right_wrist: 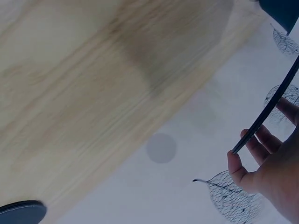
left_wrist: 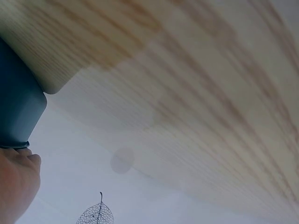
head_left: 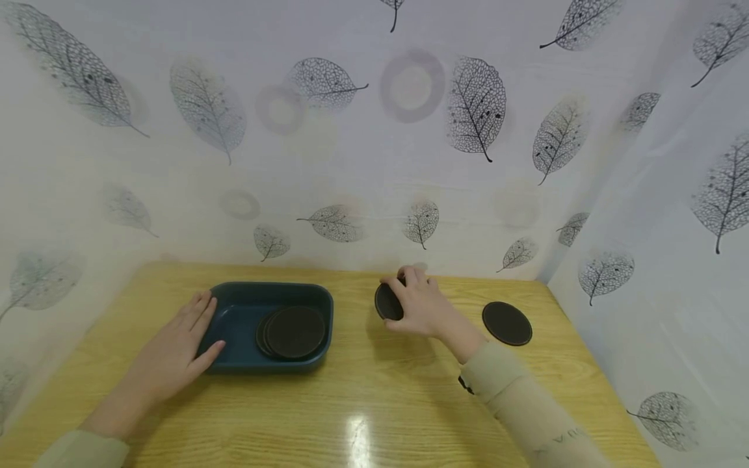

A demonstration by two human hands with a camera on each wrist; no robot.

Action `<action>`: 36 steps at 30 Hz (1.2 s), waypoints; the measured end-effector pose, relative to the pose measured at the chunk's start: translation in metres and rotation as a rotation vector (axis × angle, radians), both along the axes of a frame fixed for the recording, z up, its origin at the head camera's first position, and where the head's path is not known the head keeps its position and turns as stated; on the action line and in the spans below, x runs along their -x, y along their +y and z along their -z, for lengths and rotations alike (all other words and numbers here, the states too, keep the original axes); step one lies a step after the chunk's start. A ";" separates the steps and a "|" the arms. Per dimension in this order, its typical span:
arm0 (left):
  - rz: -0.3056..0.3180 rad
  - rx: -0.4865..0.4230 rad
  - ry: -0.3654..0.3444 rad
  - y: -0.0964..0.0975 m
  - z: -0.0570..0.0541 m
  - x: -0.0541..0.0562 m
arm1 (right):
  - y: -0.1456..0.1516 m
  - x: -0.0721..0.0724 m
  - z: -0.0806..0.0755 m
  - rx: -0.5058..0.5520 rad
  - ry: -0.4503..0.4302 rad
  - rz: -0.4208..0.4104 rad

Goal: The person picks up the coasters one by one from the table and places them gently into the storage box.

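1. The left hand (head_left: 178, 348), grip apart, rests on the left end of a dark-blue rectangular tray (head_left: 236, 341) on a yellow wood-grain bench (head_left: 281, 416).
2. Overlapping flat round black discs (head_left: 295, 332) lie inside the tray.
3. Well right of the tray, a lone black disc (head_left: 506, 323) lies flat.
4. Nearer the tray, the right hand (head_left: 422, 304) has its grip clamped on a tilted black disc (head_left: 387, 303).

Location type: indoor tabletop enclosure; whether it stands in a home or a studio cannot be determined. Work surface: wood-grain tabletop (head_left: 398, 396), glossy enough to return a bright reflection (head_left: 358, 442) at the near side. Surround: pale sheeting (head_left: 363, 162) (printed with skeleton leaves (head_left: 476, 107) and soft rings (head_left: 387, 86)) bounds the far, left and right sides. Light creases (head_left: 661, 147) at right indicate flexible material.
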State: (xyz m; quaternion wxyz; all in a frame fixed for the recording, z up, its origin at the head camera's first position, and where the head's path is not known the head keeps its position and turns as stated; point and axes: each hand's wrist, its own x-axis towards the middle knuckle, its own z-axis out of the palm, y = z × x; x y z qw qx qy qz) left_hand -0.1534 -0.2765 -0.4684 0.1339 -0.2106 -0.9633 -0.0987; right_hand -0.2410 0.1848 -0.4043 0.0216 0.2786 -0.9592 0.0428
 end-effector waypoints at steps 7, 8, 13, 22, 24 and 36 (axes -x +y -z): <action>0.000 0.002 -0.013 0.000 0.000 0.000 | -0.032 0.003 -0.007 0.008 0.010 -0.075; 0.001 0.004 -0.014 0.000 0.000 0.001 | -0.036 0.004 -0.007 0.008 0.012 -0.085; 0.005 0.007 -0.019 0.000 0.000 0.001 | -0.055 0.005 -0.007 -0.011 0.035 -0.129; -0.003 0.002 -0.034 0.000 -0.002 0.000 | -0.091 0.002 -0.010 -0.073 0.037 -0.181; -0.003 0.003 -0.031 0.000 -0.002 0.000 | -0.099 0.001 -0.012 -0.087 0.043 -0.192; 0.002 0.001 -0.019 0.000 -0.001 0.001 | -0.143 -0.002 -0.012 -0.181 0.066 -0.259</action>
